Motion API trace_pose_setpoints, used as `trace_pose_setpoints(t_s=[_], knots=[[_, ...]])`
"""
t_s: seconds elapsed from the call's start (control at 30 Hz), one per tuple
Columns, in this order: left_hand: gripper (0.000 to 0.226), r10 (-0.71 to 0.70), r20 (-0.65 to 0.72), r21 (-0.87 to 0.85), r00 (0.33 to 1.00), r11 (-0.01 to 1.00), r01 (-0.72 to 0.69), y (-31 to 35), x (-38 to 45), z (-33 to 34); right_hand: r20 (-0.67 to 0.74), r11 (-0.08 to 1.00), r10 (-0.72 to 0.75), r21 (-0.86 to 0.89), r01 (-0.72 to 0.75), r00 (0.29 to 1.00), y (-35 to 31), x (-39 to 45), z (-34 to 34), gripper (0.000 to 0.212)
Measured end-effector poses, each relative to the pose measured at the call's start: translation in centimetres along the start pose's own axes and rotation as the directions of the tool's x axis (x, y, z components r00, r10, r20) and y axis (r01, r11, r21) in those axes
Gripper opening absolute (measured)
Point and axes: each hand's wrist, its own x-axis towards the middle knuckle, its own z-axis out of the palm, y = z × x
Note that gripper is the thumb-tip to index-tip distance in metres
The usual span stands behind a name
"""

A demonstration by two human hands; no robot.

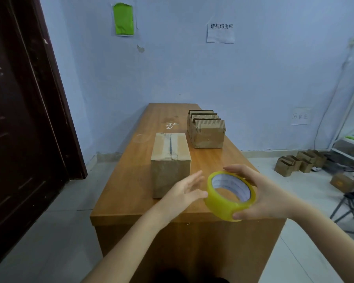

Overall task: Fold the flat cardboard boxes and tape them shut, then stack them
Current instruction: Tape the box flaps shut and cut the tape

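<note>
Right hand (260,193) grasps the yellow tape roll (230,196) above the near end of the table (131,180); left hand (184,189), fingers released, touches it. 1 taped box (170,160) stands just behind.

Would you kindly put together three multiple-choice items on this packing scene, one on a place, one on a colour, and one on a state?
1. Where does the taped box stand?
A. on the floor
B. on the wooden table, nearer than the bundle of flat boxes
C. on the white shelf

2. What colour is the tape roll?
A. yellow
B. red
C. black

3. What is the left hand doing?
A. gripping the box
B. pressing the table
C. open beside the roll, holding nothing

Answers: 1 B, the box sits on the tabletop in front of the bundle. 2 A, its outer band is yellow. 3 C, its fingers are spread while the right hand grips the roll.
</note>
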Motion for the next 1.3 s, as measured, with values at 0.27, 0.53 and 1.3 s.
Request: trace_pose_setpoints(t_s=[0.27, 0.53, 1.3], knots=[[0.028, 0.14, -0.14, -0.121, 0.98, 0.98, -0.157, 0.4, -1.4, 0.0, 0.017, 0.998, -0.052, 0.032, 0.051, 0.999, -1.5, -0.3, -0.4, 0.093], [0.023, 0.122, -0.226, -0.129, 0.966, 0.98, -0.154, 0.3, -1.4, -0.8, 0.054, 0.993, -0.093, 0.082, 0.088, 0.994, -2.3, 0.2, 0.0, 0.09], [0.011, 0.236, -0.422, 0.128, 0.875, 0.971, -0.2, 3.1, -1.3, -3.6, -0.196, 0.992, 0.07, 0.113, -0.048, 0.978, -1.8, 2.4, 0.1, 0.069]])
